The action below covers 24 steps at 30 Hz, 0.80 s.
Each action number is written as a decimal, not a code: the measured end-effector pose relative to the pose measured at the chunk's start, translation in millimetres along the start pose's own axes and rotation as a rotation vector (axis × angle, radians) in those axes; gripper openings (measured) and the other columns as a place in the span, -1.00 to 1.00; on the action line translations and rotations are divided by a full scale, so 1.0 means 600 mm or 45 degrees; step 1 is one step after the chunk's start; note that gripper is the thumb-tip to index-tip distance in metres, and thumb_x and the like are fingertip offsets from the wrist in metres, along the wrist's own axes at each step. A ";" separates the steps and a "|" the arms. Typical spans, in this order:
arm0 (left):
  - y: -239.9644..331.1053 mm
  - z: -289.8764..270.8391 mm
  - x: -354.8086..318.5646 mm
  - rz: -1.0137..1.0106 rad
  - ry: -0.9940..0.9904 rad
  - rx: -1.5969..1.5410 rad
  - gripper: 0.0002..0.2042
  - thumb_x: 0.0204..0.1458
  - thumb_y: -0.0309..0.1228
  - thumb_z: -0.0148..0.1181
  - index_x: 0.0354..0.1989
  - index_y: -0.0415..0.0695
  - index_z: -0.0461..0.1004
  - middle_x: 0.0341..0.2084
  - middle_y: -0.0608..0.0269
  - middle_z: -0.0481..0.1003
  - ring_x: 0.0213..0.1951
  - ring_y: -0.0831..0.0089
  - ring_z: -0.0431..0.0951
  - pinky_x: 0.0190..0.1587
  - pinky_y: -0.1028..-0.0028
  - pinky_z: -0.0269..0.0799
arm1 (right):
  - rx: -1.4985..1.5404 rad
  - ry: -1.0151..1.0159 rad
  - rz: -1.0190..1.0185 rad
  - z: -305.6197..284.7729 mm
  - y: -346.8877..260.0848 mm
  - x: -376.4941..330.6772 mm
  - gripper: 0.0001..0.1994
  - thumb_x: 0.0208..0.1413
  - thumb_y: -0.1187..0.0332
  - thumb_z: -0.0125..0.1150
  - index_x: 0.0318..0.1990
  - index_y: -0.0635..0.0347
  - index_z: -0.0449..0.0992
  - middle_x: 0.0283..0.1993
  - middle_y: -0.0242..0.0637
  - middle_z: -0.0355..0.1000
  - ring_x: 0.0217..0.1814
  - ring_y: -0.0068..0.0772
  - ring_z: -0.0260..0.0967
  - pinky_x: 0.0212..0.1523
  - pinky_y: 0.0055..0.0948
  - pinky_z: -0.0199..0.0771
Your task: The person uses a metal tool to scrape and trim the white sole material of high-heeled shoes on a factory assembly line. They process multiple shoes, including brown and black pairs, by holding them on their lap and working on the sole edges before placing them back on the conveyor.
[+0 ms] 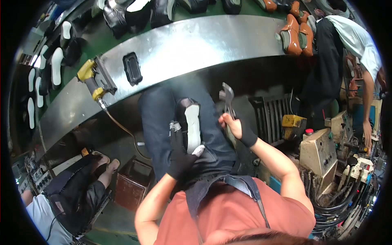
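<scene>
My left hand [179, 153], in a black glove, grips a dark shoe [190, 122] turned sole-up on my lap; its pale insole board faces the camera. My right hand [233, 125], with a black wrist band, holds a pair of metal lasting pliers [227, 100] upright just to the right of the shoe, jaws pointing up. The pliers and the shoe are apart. I sit in dark jeans and an orange shirt with a denim apron.
A curved metal conveyor bench [192, 45] runs ahead with a yellow pneumatic stapler [94, 79] and a black tray [132, 68] on it. Shoes line the green belt [98, 38] behind. A beige machine [322, 153] stands right, beside another person [347, 45]. Someone sits at lower left [77, 192].
</scene>
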<state>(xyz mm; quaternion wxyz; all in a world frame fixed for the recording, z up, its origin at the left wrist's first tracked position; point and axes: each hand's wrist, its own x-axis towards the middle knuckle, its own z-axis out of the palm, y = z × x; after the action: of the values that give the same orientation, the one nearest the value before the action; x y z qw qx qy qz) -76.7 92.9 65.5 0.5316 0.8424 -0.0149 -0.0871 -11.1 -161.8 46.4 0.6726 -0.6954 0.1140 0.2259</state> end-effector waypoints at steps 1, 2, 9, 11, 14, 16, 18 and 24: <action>0.002 0.015 -0.008 0.017 0.068 0.151 -0.09 0.01 -0.25 0.28 0.41 -0.36 -0.17 0.40 -0.20 -0.10 0.44 0.07 -0.11 0.43 0.21 -0.20 | -0.071 0.082 -0.041 0.014 -0.012 0.015 -0.62 0.09 0.04 0.33 -0.45 0.22 0.52 -0.56 -0.45 0.39 -0.48 -0.58 0.32 -0.42 -0.45 0.35; 0.005 0.028 -0.016 0.034 0.132 0.303 -0.09 0.01 -0.25 0.27 0.41 -0.37 -0.18 0.40 -0.22 -0.11 0.44 0.03 -0.11 0.43 0.18 -0.20 | -0.142 0.166 -0.082 0.029 -0.016 0.022 -0.63 0.04 0.06 0.39 -0.46 0.22 0.51 -0.55 -0.50 0.38 -0.46 -0.63 0.30 -0.42 -0.46 0.34; 0.007 0.065 -0.046 0.278 0.427 0.764 -0.17 0.03 -0.27 0.23 0.36 -0.44 -0.09 0.30 -0.50 -0.07 0.36 -0.36 -0.09 0.37 -0.03 -0.10 | -0.430 0.207 -0.433 0.129 -0.079 0.019 -0.56 -0.16 0.15 0.57 -0.24 0.22 0.49 -0.38 -0.49 0.40 -0.36 -0.64 0.28 -0.30 -0.52 0.39; 0.012 0.062 -0.048 0.310 0.425 0.658 -0.17 0.02 -0.30 0.25 0.35 -0.44 -0.09 0.30 -0.49 -0.05 0.35 -0.37 -0.07 0.36 -0.06 -0.07 | -0.329 0.250 -0.456 0.128 -0.063 0.025 -0.65 -0.10 0.18 0.53 -0.33 0.19 0.49 -0.45 -0.53 0.37 -0.42 -0.66 0.25 -0.37 -0.53 0.35; 0.010 0.057 -0.048 0.184 0.482 0.467 -0.11 -0.07 -0.29 0.36 0.34 -0.42 -0.05 0.28 -0.47 0.00 0.33 -0.31 0.03 0.35 0.01 0.01 | -0.316 0.280 -0.312 0.121 -0.048 0.027 -0.70 -0.04 0.19 0.49 -0.45 0.16 0.49 -0.55 -0.57 0.32 -0.51 -0.70 0.18 -0.46 -0.54 0.26; 0.007 0.037 -0.029 -0.013 0.480 0.327 -0.12 -0.11 -0.30 0.40 0.32 -0.39 0.00 0.24 -0.47 0.06 0.29 -0.28 0.12 0.31 0.08 0.13 | -0.326 0.274 -0.307 0.119 -0.049 0.038 -0.69 -0.02 0.18 0.47 -0.52 0.15 0.47 -0.62 -0.58 0.27 -0.56 -0.72 0.14 -0.52 -0.53 0.19; -0.006 0.009 -0.012 -0.156 0.281 -0.036 -0.03 -0.21 -0.30 0.47 0.34 -0.39 -0.02 0.27 -0.26 0.13 0.31 -0.01 0.17 0.31 0.22 0.13 | -0.262 0.234 -0.328 0.116 -0.058 0.029 -0.63 0.05 0.13 0.40 -0.59 0.15 0.43 -0.65 -0.57 0.27 -0.60 -0.72 0.12 -0.53 -0.53 0.17; 0.037 -0.072 0.022 -0.148 0.024 -0.711 -0.12 -0.16 -0.40 0.37 0.35 -0.37 0.02 0.24 -0.09 0.24 0.28 0.17 0.24 0.31 0.29 0.15 | -0.051 0.249 -0.095 0.077 -0.020 0.000 -0.57 0.03 0.02 0.38 -0.61 0.14 0.42 -0.66 -0.51 0.31 -0.60 -0.67 0.20 -0.53 -0.48 0.22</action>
<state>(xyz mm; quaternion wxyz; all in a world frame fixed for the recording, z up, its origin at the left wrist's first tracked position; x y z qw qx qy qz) -55.4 120.2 102.1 0.7374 0.6634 0.0630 -0.1101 -13.0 -115.2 57.6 0.6522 -0.7312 0.1484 0.1339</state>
